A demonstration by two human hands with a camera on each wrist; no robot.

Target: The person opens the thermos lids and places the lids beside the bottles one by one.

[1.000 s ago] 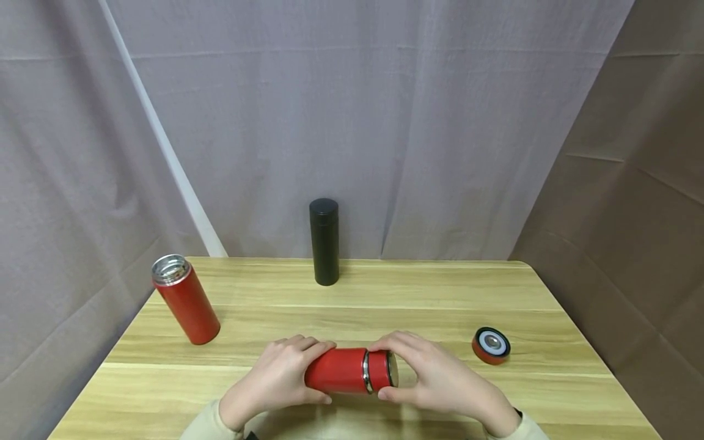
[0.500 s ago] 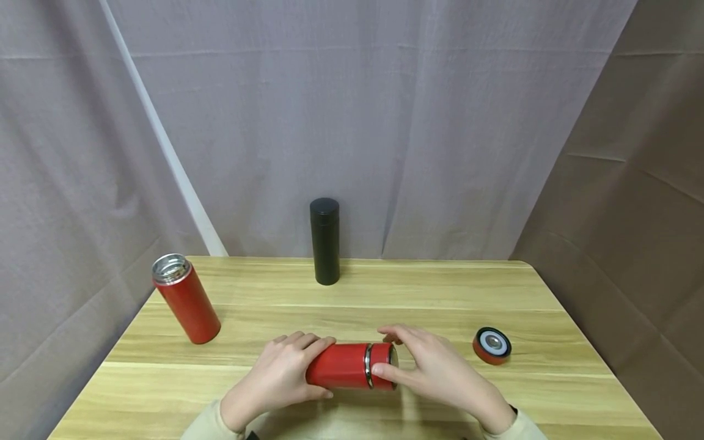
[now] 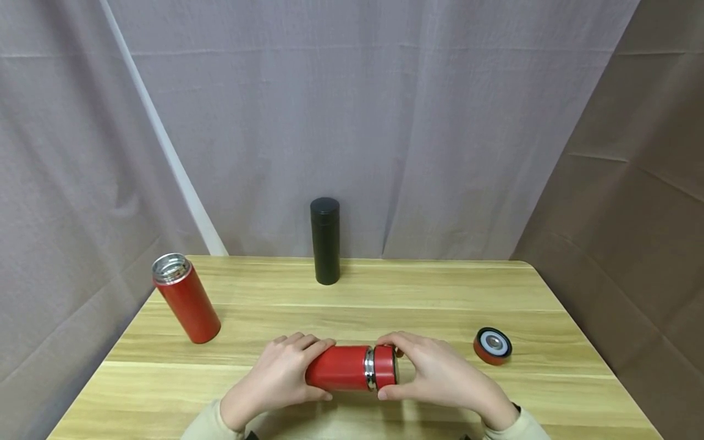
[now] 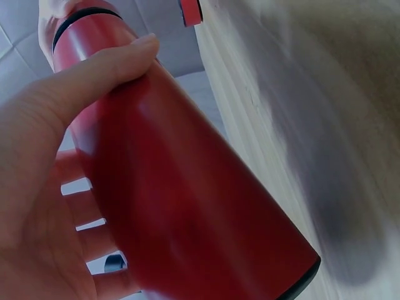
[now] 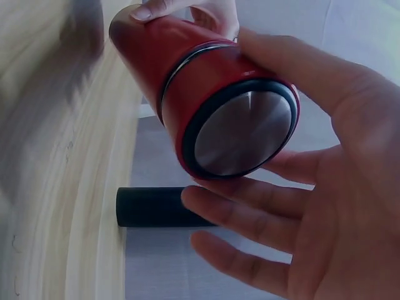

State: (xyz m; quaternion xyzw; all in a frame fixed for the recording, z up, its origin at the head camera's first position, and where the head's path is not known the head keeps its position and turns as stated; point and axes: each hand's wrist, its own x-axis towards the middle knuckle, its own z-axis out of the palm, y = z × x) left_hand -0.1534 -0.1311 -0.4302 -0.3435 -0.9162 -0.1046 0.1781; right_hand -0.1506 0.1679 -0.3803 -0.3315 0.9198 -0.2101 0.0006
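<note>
A red thermos [image 3: 338, 368] is held on its side above the front of the table. My left hand [image 3: 282, 371] grips its body, with the thumb and fingers wrapped round it in the left wrist view. My right hand [image 3: 440, 373] holds the red lid [image 3: 385, 365] at the thermos's right end between thumb and fingers. A band of silver neck shows between lid and body. The lid's round metal top [image 5: 244, 134] faces the right palm in the right wrist view. The fingertips behind the lid are partly hidden in the head view.
On the left of the wooden table [image 3: 264, 305] stands a red thermos without its lid [image 3: 189, 305]. Toward the back edge is an upright black thermos [image 3: 326, 244]. A loose red lid [image 3: 492, 346] lies inside-up on the right.
The right hand loosened its fingers half a second ago and now grips the lid again. More silver neck shows between lid and body. The left hand keeps its hold.
</note>
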